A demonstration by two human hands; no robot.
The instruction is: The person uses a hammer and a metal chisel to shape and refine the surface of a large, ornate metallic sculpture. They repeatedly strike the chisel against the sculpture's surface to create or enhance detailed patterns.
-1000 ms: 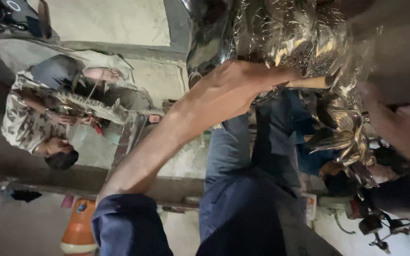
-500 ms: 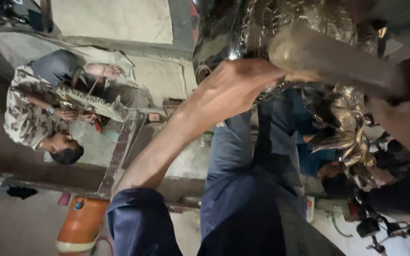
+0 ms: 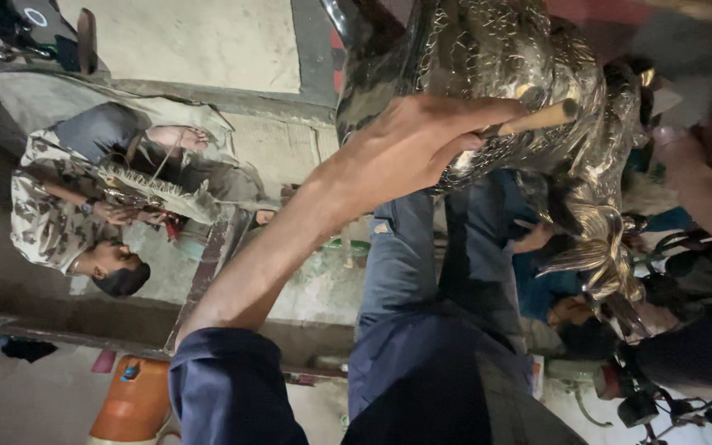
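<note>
The large embossed metal figure (image 3: 488, 74) fills the upper centre and right of the head view, directly ahead of the person and above the lap. Its surface is dark, glossy brass-toned sheet, densely covered with raised relief. Ribbed, leaf-like projections hang from its lower right. Judgement: the relief looks mostly formed, so the work appears well advanced. What remains cannot be told, since much of the surface lies in shadow or outside the frame.

The left hand (image 3: 409, 144) is closed around a thin wooden-handled tool (image 3: 537, 119) — fingers curled tight on the shaft, the tip set against the figure. The right hand (image 3: 702, 185) sits blurred at the right edge, beside the figure. Its finger state cannot be told.

Background: a seated co-worker (image 3: 67, 214) in a patterned shirt handles a smaller metal piece (image 3: 154, 194). An orange cylinder (image 3: 133, 400) stands at lower left.
</note>
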